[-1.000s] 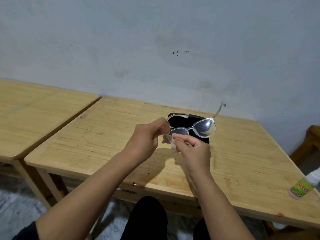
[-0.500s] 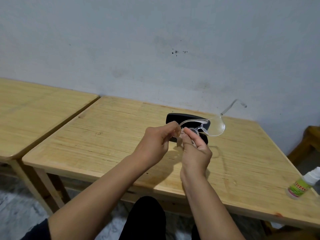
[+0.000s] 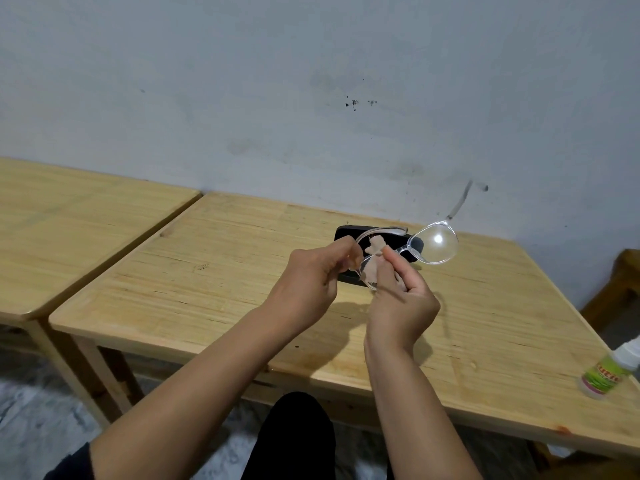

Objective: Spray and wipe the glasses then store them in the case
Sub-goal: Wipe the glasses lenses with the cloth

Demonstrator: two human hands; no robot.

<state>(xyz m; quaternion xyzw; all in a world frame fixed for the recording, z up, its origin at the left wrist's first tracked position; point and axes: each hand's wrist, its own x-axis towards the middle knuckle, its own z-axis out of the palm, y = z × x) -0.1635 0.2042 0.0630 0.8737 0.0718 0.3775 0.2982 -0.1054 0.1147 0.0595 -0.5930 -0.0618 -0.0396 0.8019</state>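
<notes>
Clear-framed glasses [image 3: 437, 242] hang in the air above the wooden table [image 3: 214, 271], both temples unfolded. My left hand [image 3: 313, 282] pinches the frame at its left end. My right hand [image 3: 401, 303] pinches a small beige cloth [image 3: 375, 268] against the left lens, which is partly hidden by the cloth. The right lens is bare and catches a glare spot. A black glasses case [image 3: 346, 233] lies on the table behind my hands, mostly covered by them. A small spray bottle [image 3: 609, 370] with a green label lies on its side near the table's right edge.
A second wooden table [image 3: 69, 223] stands to the left, almost touching the first. A grey wall [image 3: 311, 98] rises right behind both tables. A wooden piece of furniture [image 3: 620, 289] shows at the far right. My dark-clothed legs sit under the near table edge.
The glasses have tilted and swung a little to the right, the free temple pointing higher. The cloth under my right fingers now shows more over the left lens.
</notes>
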